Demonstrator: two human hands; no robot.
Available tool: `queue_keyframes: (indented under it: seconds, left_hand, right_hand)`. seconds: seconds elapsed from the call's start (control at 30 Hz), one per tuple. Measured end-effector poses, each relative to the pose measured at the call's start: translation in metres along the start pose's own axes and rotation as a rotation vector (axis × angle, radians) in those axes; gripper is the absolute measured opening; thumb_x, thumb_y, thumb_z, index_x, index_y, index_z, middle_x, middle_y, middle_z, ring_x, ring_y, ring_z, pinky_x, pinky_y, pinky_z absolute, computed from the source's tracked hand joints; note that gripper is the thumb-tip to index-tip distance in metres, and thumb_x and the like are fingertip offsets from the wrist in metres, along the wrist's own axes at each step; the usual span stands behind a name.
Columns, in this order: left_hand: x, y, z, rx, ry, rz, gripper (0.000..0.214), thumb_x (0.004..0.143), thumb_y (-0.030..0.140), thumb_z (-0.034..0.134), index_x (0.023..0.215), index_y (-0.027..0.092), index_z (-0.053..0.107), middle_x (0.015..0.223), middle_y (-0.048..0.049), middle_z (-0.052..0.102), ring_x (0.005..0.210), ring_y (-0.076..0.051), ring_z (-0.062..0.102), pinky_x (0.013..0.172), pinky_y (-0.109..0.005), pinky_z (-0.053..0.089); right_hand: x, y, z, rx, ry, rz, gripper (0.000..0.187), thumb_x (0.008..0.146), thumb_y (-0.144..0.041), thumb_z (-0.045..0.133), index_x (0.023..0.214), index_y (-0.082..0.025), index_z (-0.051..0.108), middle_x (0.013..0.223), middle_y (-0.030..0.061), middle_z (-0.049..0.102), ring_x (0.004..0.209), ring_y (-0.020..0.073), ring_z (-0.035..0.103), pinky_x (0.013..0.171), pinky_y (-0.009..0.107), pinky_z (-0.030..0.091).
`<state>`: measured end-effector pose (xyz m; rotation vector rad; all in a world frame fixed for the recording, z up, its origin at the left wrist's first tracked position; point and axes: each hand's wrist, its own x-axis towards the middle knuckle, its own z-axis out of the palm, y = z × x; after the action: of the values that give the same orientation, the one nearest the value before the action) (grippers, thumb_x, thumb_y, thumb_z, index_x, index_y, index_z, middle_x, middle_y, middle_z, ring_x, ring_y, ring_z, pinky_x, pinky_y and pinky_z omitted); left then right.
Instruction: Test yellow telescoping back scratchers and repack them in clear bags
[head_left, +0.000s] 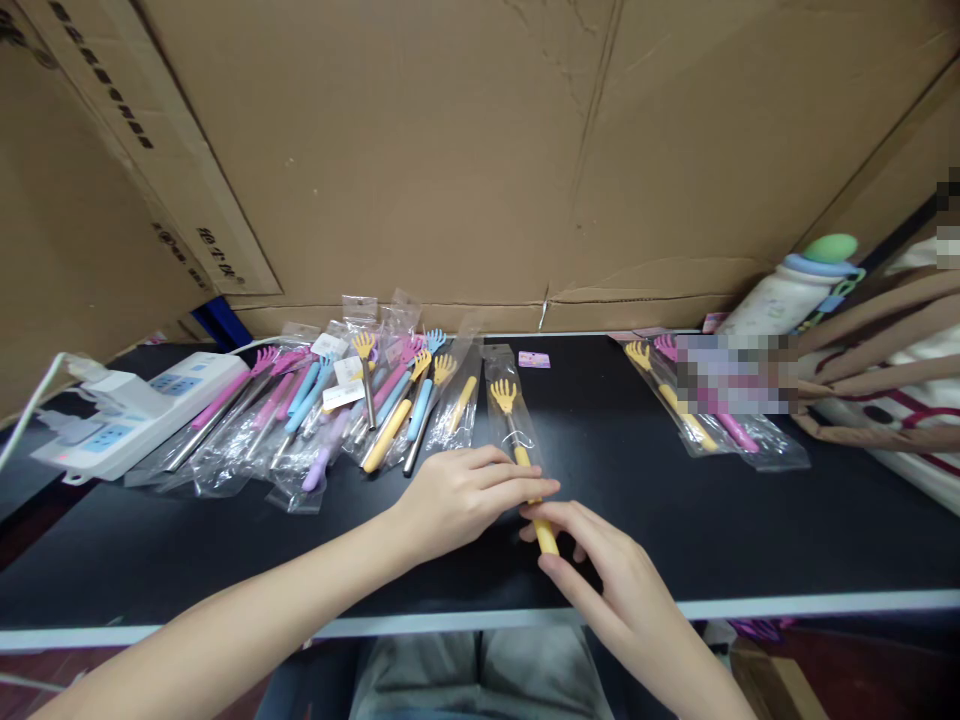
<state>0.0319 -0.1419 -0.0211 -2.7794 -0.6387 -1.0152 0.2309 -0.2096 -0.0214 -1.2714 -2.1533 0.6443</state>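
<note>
A yellow back scratcher [523,457] with a hand-shaped head lies partly in a clear plastic bag [495,362] in front of me. My left hand [469,495] reaches across its handle from the left, fingers together over it and the thumb hidden. Around the handle's near end, my right hand [600,560] grips with fingers and thumb, the yellow tip showing between them. To the left of my hands lies a pile of bagged back scratchers [300,400] in pink, blue, purple and yellow, some with white tags.
A white power strip [150,410] with plugs sits at the left. Two bagged back scratchers, one yellow [679,405] and one pink [739,430], lie at the right, near a white bottle [780,300] and a bag [900,400]. A small purple card [534,360] lies behind. Cardboard [420,150] walls the back.
</note>
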Motion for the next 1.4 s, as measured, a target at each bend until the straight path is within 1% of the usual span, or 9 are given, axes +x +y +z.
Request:
queue_keyframes:
  seconds: [0.17,0.27,0.4,0.5,0.6,0.73,0.93,1.2,1.4]
  left_hand:
    - [-0.003,-0.001,0.001,0.011,-0.015,-0.016,0.028,0.093,0.015,0.041,0.115,0.023,0.058,0.106,0.0014,0.069,0.087,-0.009,0.063,0.075,-0.020,0.055]
    - [-0.004,-0.001,0.002,0.009,-0.029,-0.020,0.027,0.093,0.015,0.042,0.114,0.023,0.058,0.107,0.0004,0.069,0.089,-0.010,0.063,0.075,-0.020,0.055]
    - [-0.004,-0.002,0.002,0.007,-0.006,-0.033,0.028,0.093,0.014,0.039,0.111,0.020,0.059,0.103,-0.0014,0.069,0.088,-0.010,0.063,0.074,-0.019,0.055]
    - [-0.002,-0.001,0.001,-0.011,0.011,-0.038,0.028,0.093,0.013,0.037,0.107,0.020,0.060,0.100,-0.0007,0.070,0.086,-0.009,0.064,0.072,-0.018,0.055]
    - [0.000,0.000,0.001,-0.039,0.027,-0.019,0.027,0.092,0.012,0.039,0.107,0.020,0.060,0.100,0.0000,0.070,0.084,-0.008,0.064,0.074,-0.018,0.054]
    - [0.000,0.001,0.002,-0.049,0.014,0.032,0.026,0.093,0.013,0.039,0.105,0.019,0.062,0.095,0.0004,0.071,0.086,-0.008,0.064,0.076,-0.018,0.053]
    - [-0.003,0.005,0.002,-0.062,-0.026,0.117,0.024,0.092,0.017,0.046,0.110,0.022,0.062,0.106,0.0028,0.070,0.088,-0.007,0.064,0.080,-0.016,0.052]
    - [-0.001,0.007,0.002,-0.127,0.014,0.115,0.025,0.093,0.014,0.044,0.107,0.019,0.063,0.105,0.0025,0.070,0.092,-0.009,0.065,0.082,-0.018,0.052]
    - [-0.003,0.006,0.003,-0.108,0.015,0.145,0.022,0.091,0.015,0.050,0.108,0.021,0.064,0.109,0.0035,0.069,0.091,-0.010,0.065,0.082,-0.019,0.053]
  right_hand:
    - [0.002,0.007,0.005,-0.076,0.161,0.049,0.023,0.082,-0.035,0.060,0.095,-0.022,0.046,0.076,-0.0003,0.064,0.065,0.0131,0.062,0.062,0.024,0.049]
    - [0.005,0.011,0.007,-0.169,0.210,0.021,0.033,0.077,-0.042,0.065,0.094,-0.022,0.045,0.074,-0.0007,0.064,0.064,0.0139,0.062,0.060,0.024,0.049]
    - [0.011,0.013,0.002,-0.258,0.214,-0.003,0.045,0.078,-0.045,0.063,0.112,-0.020,0.047,0.083,0.0027,0.066,0.071,0.0167,0.065,0.063,0.026,0.051]
    - [0.013,0.014,-0.006,-0.242,0.141,-0.032,0.055,0.082,-0.040,0.059,0.131,-0.022,0.041,0.104,0.0068,0.066,0.092,0.0191,0.065,0.077,0.031,0.053]
    - [0.014,0.015,-0.011,-0.175,0.033,-0.074,0.059,0.087,-0.035,0.053,0.141,-0.026,0.032,0.126,0.0089,0.056,0.113,0.0196,0.055,0.093,0.035,0.048]
    - [0.014,0.019,-0.010,-0.140,-0.014,-0.110,0.055,0.088,-0.036,0.052,0.139,-0.023,0.036,0.133,0.0101,0.050,0.122,0.0206,0.048,0.100,0.038,0.043]
    - [0.017,0.026,-0.003,-0.174,0.187,-0.076,0.031,0.090,-0.026,0.045,0.120,-0.020,0.053,0.115,0.0107,0.061,0.106,0.0216,0.058,0.088,0.038,0.050]
    - [0.022,0.024,-0.004,-0.291,0.071,-0.170,0.044,0.088,-0.020,0.049,0.133,-0.023,0.045,0.121,0.0060,0.061,0.110,0.0189,0.056,0.093,0.038,0.048]
    - [0.029,0.022,-0.008,-0.389,0.073,-0.213,0.032,0.086,-0.021,0.054,0.117,-0.019,0.059,0.111,0.0062,0.066,0.105,0.0212,0.059,0.089,0.037,0.049]
